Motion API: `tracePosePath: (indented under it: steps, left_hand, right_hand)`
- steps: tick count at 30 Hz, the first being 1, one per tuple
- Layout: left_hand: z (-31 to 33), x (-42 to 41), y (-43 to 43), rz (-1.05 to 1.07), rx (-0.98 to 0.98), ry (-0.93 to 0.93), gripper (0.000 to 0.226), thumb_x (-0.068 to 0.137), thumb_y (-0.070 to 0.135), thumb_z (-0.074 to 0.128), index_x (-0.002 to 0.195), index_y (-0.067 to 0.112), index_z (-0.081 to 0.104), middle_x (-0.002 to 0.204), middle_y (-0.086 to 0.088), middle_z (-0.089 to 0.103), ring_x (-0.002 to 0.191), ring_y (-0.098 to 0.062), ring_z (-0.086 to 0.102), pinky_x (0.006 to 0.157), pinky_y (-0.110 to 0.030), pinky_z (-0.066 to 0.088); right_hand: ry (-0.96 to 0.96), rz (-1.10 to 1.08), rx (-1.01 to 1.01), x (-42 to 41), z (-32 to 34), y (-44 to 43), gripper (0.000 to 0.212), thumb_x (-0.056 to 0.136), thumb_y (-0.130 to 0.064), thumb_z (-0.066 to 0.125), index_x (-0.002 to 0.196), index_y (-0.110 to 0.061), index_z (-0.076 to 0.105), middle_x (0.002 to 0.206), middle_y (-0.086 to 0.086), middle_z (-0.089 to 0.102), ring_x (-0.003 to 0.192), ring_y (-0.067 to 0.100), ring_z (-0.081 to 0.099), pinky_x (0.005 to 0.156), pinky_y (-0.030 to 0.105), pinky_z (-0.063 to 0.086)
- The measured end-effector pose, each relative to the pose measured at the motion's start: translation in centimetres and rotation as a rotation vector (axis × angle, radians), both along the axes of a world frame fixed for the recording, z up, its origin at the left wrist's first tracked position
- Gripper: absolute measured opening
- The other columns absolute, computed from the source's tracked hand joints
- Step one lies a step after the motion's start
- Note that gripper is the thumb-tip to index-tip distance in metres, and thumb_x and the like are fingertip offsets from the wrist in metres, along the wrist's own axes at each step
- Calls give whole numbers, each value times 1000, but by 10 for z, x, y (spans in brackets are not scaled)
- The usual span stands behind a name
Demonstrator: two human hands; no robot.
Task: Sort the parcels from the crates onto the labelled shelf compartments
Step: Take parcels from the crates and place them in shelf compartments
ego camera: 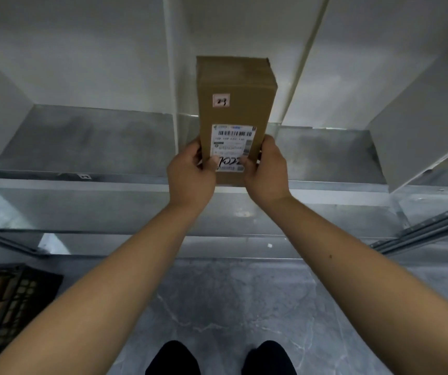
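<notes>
A metal shelf [109, 147] fills the upper half of the view, its galvanised deck split by white upright dividers [172, 85] into compartments; a small label tag [84, 176] sits on the front lip toward 9 o'clock, its writing too blurred to read. Below it lies a grey marbled floor [217, 307], and at 8 o'clock the corner of a black latticed crate [6, 307] shows brown parcels inside.

The cardboard parcel [235, 115] stands at the centre of the frame, held above the shelf's front edge. Its long axis runs from 6 toward 12 o'clock, the far end pointing into the shelf near the central divider, and whether that end touches the deck I cannot tell. Its broad face looks up at the camera (carrying a small white sticker [221, 100] with handwritten digits, possibly "23") and a printed shipping label [232, 147] with a barcode nearer the hands.

The left hand [190, 175] and right hand [266, 174] grip the near end from either side, fingers wrapped round the edges, both thumbs pressed on the label.
</notes>
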State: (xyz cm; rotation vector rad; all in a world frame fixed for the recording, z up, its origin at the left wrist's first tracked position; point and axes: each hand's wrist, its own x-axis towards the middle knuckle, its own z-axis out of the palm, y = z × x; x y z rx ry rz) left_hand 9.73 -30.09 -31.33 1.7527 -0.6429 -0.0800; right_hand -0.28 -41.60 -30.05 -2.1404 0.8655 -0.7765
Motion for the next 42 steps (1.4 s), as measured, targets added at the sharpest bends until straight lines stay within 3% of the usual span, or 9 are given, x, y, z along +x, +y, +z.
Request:
tracePosePath:
  steps: [8, 16, 23, 25, 29, 31, 34, 38, 42]
  left_hand:
    - [-2, 30, -47, 70, 35, 44, 29, 91, 9, 73, 113, 27, 72, 113, 9, 77, 104, -9, 73, 92, -36, 62]
    - [-1, 34, -57, 68, 35, 76, 30, 92, 7, 72, 118, 23, 68, 118, 5, 76, 109, -14, 72, 96, -39, 61]
    - [6, 27, -57, 90, -4, 184, 59, 91, 3, 70, 145, 20, 51, 128, 4, 72, 117, -13, 70, 98, -39, 60]
    - [13, 24, -57, 92, -72, 236, 59, 90, -3, 68, 144, 15, 51, 128, 1, 72, 117, -13, 71, 98, -37, 60]
    - [19, 24, -55, 82, -69, 195, 55, 84, 2, 70, 113, 48, 59, 115, 13, 73, 111, -9, 72, 94, -40, 62]
    - [17, 26, -54, 76, -45, 175, 50, 81, 7, 68, 111, 47, 61, 116, 11, 75, 111, -12, 73, 93, -42, 62]
    - [10, 29, -51, 45, -57, 168, 39, 80, 12, 66, 112, 32, 64, 118, 5, 75, 113, -19, 72, 95, -49, 60]
    - [18, 3, -39, 44, -146, 381, 37, 89, 8, 72, 112, 36, 62, 113, 14, 73, 109, -6, 69, 95, -28, 57]
    - [25, -30, -10, 133, -90, 558, 32, 96, 5, 69, 127, 9, 60, 107, 2, 69, 87, 7, 65, 82, -16, 51]
  right_hand:
    - [4, 6, 18, 29, 7, -33, 30, 97, -8, 67, 111, -20, 43, 122, 8, 67, 113, 25, 67, 93, 37, 61]
    - [-18, 21, 46, 35, 6, -43, 30, 97, -4, 65, 110, -20, 43, 123, 8, 66, 114, 24, 66, 92, 33, 61]
    - [-43, 40, 224, 30, 15, -48, 52, 93, -4, 71, 139, -9, 47, 130, 4, 66, 109, 9, 59, 70, -5, 43]
    - [-26, 48, 279, 32, 18, -52, 57, 92, -7, 73, 142, -10, 45, 129, 4, 66, 108, 10, 61, 68, -4, 45]
    - [50, 52, 354, 35, 18, -63, 68, 87, -19, 81, 144, -16, 45, 132, 3, 66, 116, 16, 64, 81, 12, 55]
    - [91, 54, 367, 34, 15, -64, 80, 84, -26, 84, 151, -20, 39, 138, 3, 62, 123, 19, 61, 95, 28, 55]
    - [83, 1, 429, 26, 13, -59, 92, 84, -28, 86, 156, -21, 31, 141, 4, 55, 122, 19, 57, 97, 32, 53]
    - [1, -118, 412, 1, 13, -38, 54, 78, -7, 82, 120, -19, 50, 107, 2, 61, 93, 19, 62, 74, 28, 52]
    - [-38, -68, 437, -28, 15, -2, 29, 75, 0, 73, 92, -17, 59, 87, 0, 65, 80, 16, 63, 75, 31, 53]
